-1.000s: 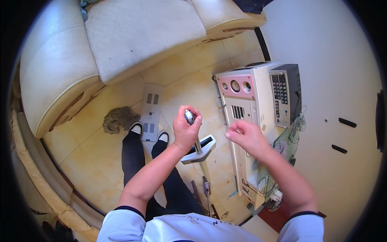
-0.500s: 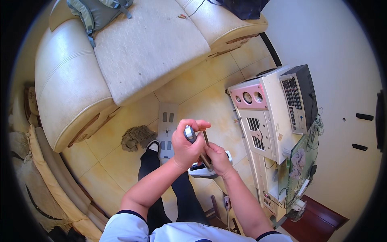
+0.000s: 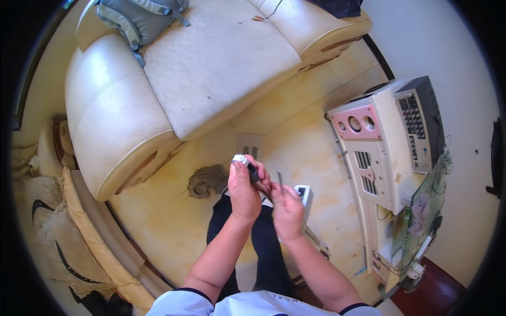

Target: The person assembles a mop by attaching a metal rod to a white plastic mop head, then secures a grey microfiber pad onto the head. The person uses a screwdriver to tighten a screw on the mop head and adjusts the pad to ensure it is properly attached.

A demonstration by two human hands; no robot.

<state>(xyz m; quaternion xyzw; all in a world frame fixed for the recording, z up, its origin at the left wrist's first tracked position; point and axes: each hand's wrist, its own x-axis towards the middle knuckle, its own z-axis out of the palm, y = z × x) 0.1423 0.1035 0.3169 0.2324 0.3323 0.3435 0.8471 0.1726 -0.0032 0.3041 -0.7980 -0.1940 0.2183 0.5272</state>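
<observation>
Handle (image 3: 253, 172) first, dark with a white end: from where I watch, the left hand (image 3: 244, 194) has its grip wrapped firmly round it, thumb up along the white end, which I take to be for control of its tilt. A brownish tube (image 3: 263, 191) slants from that handle down towards the right hand (image 3: 288, 211). There the grip is narrow, fingers curled, and seems to hold a thin grey rod (image 3: 280, 179) that pokes up above them; blur keeps me from telling whether it also clasps the tube. I judge the hands sit so close together to steady both pieces.

Handle and tube are held in the air before the body, over the legs. Just beside the right hand shows a white head (image 3: 307, 196) with a dark ribbed slot; the hand hides any join to the tube.

Farther out, a shaggy cloth (image 3: 206, 181) lies on the tiled floor (image 3: 300, 145), near a partly hidden grey plate (image 3: 249, 141). Beyond is the sofa (image 3: 226, 68), with a backpack (image 3: 150, 23) on it.
</observation>
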